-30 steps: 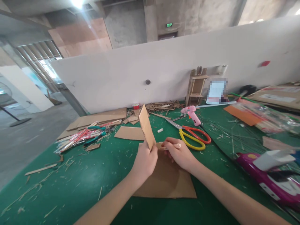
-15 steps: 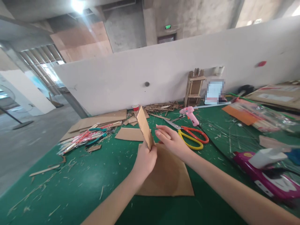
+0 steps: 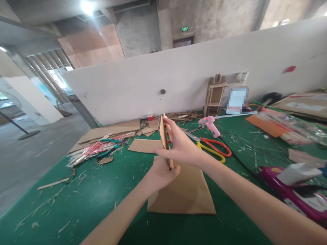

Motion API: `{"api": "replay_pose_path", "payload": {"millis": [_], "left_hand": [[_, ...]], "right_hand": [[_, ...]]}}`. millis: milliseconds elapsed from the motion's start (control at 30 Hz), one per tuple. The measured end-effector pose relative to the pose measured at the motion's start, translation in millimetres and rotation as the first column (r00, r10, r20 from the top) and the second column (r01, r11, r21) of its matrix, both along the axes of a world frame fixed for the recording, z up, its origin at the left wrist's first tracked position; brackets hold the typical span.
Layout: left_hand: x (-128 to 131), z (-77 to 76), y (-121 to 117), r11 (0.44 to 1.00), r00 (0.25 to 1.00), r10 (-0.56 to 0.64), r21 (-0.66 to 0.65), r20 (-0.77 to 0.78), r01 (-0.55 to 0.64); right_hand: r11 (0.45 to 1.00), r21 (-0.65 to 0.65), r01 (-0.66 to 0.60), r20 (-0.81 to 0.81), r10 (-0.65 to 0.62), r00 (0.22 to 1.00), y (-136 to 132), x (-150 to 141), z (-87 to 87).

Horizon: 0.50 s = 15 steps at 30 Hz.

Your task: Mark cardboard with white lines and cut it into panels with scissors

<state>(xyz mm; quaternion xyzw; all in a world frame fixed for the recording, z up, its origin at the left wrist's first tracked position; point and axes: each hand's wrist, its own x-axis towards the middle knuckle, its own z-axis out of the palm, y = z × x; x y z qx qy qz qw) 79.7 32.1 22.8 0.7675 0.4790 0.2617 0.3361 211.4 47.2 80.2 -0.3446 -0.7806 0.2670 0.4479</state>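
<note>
A narrow cardboard piece (image 3: 162, 133) stands nearly upright, edge toward me, between my two hands. My left hand (image 3: 161, 173) grips its lower end, thumb to the right. Around its right side and upper part wraps my right hand (image 3: 180, 144), with the thumb across the near edge and the fingers higher up. Beneath the hands a larger cardboard sheet (image 3: 184, 197) lies flat on the green table (image 3: 102, 204). Just behind is a flat cardboard strip (image 3: 143, 145), partly hidden. Right of my right hand lie scissors (image 3: 216, 146) with red and yellow handles, their blades partly covered.
A pink glue gun (image 3: 211, 126) lies beyond the scissors; its cord runs to a magenta power strip (image 3: 293, 194) at right. Bagged sticks and teal-handled pliers (image 3: 108, 153) lie left. A small cardboard structure (image 3: 216, 97) stands against the white partition (image 3: 127, 88). Scraps litter the table.
My right hand has moved from beside the cardboard piece onto it and now grips it. The piece has turned more edge-on and upright. The view has shifted slightly.
</note>
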Motion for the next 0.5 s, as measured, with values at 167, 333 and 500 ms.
{"api": "replay_pose_path", "payload": {"millis": [167, 333, 500], "left_hand": [[-36, 29.0, 8, 0.979, 0.970, -0.205, -0.035, -0.128, 0.202], [-43, 32.2, 25, 0.951, 0.934, -0.309, -0.031, -0.181, 0.308], [-31, 27.2, 34, 0.926, 0.919, -0.376, -0.065, -0.120, 0.371]], "right_hand": [[0.999, -0.035, -0.016, -0.033, 0.015, 0.999, -1, 4, -2.1], [0.998, -0.064, -0.025, -0.070, 0.021, 0.997, -1, 5, -4.3], [0.998, -0.065, 0.005, -0.073, -0.010, 0.997, 0, 8, -6.5]]}}
